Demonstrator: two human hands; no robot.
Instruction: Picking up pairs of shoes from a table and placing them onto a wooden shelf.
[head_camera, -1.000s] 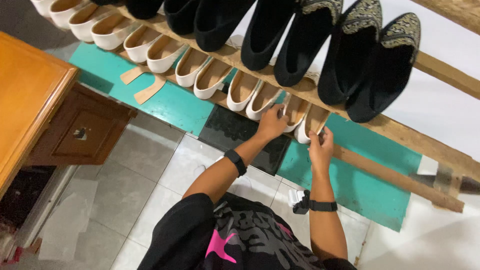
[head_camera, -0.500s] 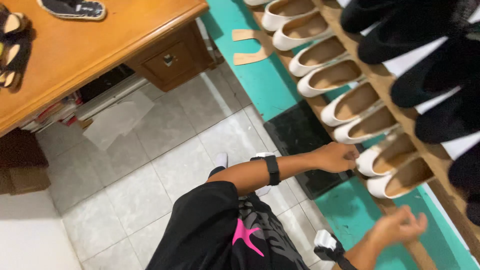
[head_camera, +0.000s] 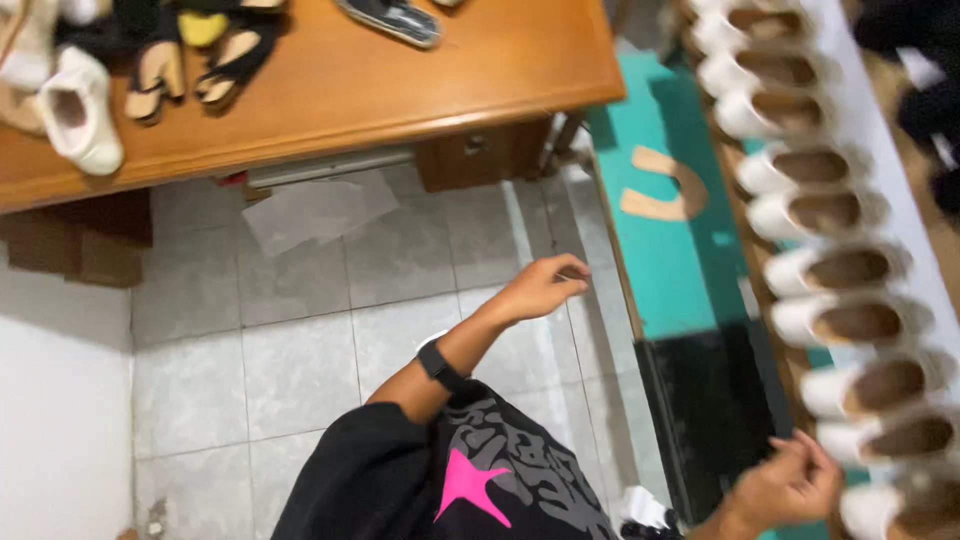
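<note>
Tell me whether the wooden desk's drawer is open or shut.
Shut: the drawer front sits flush under the desk top, nothing pulled out.

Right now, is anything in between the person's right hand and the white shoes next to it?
Nothing visible is. The right hand hangs, fingers curled and holding nothing, right beside the nearest white shoes in the row, with open space between them. The left hand hangs over the tiled floor, also holding nothing.

Pale grey floor tiles lay beneath a wooden desk; a white wall stood alongside.
</note>
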